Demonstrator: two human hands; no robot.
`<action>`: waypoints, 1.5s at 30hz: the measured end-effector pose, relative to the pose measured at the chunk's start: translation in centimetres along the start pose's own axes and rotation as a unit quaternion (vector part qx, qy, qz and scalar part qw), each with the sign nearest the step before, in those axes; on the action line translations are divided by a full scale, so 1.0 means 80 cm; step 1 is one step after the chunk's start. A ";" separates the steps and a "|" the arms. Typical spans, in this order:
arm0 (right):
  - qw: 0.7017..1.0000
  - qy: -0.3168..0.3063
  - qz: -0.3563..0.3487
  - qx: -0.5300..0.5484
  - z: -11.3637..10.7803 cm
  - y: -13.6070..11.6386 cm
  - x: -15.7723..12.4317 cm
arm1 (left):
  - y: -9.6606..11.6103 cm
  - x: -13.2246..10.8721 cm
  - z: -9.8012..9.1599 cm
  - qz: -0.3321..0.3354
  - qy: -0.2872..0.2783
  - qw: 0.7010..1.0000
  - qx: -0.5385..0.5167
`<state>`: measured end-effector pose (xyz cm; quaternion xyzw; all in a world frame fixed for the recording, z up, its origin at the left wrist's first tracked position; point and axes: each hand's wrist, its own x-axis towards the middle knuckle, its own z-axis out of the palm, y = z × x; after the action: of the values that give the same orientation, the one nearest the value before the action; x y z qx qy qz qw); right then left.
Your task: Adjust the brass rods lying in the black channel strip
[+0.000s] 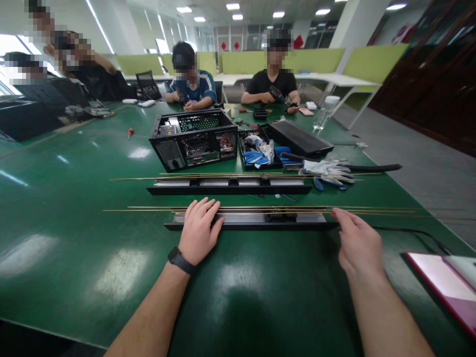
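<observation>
1. Head camera view looks down on a green table (pixel 74 223), with both hands of the person at a long black rail (pixel 253 221) that lies crosswise, near the front edge.
2. Thin brass rods (pixel 372 210) lie along the top of this rail and stick out past both its ends.
3. Left hand (pixel 199 229) lies flat, palm down, on the left end of the rail. Its fingers are stretched out, close to each other, and rest over the rods without gripping.
4. A black wristband (pixel 181 260) is on the left wrist.
5. Right hand (pixel 359 241) is at the right end of the rail, and its fingertips touch the end there. The fingers are held together, but I cannot tell if they pinch the rail or the rods.
6. A second black rail (pixel 230 188) with its own rods lies parallel, just farther away.
7. Behind it stands an open computer case (pixel 193 139), and right of the case is a black tray with blue gloves (pixel 258 154).
8. Grey work gloves (pixel 329 170) lie right of the second rail.
9. A black cable (pixel 409 230) runs on the table at the right, near the right hand.
10. Two other people sit at the far side of the table, with their own hands busy there.
</observation>
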<state>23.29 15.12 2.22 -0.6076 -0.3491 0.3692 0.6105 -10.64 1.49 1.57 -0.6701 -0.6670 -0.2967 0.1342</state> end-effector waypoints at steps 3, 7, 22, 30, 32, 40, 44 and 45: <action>1.000 0.028 -0.011 0.003 -0.001 0.001 0.002 | 0.000 0.000 0.000 -0.002 -0.001 1.000 -0.002; 1.000 -0.009 -0.025 -0.006 -0.001 0.004 -0.001 | -0.001 0.000 0.001 0.000 -0.001 1.000 -0.005; 0.995 -0.024 -0.071 -0.072 -0.002 0.009 -0.005 | 0.000 0.000 0.000 -0.001 -0.004 1.000 -0.004; 0.997 0.017 -0.041 -0.070 -0.011 0.002 0.005 | 0.000 0.001 0.000 -0.002 -0.004 1.000 -0.004; 0.998 0.031 -0.021 -0.048 -0.010 -0.001 0.005 | 0.000 0.000 0.000 -0.002 -0.002 1.000 -0.002; 0.999 -0.025 0.031 -0.016 -0.001 -0.006 -0.009 | 0.001 0.001 0.000 -0.006 0.000 1.000 -0.006; 0.997 -0.054 0.045 -0.008 -0.004 -0.003 -0.005 | 0.000 0.001 0.000 -0.005 -0.003 1.000 -0.010; 0.998 -0.039 0.047 0.001 -0.004 -0.002 -0.003 | 0.000 0.001 0.000 -0.005 -0.003 1.000 -0.009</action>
<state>23.46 14.74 2.41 -0.6078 -0.3429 0.4211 0.5793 -10.65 1.51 1.62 -0.6690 -0.6680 -0.3013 0.1244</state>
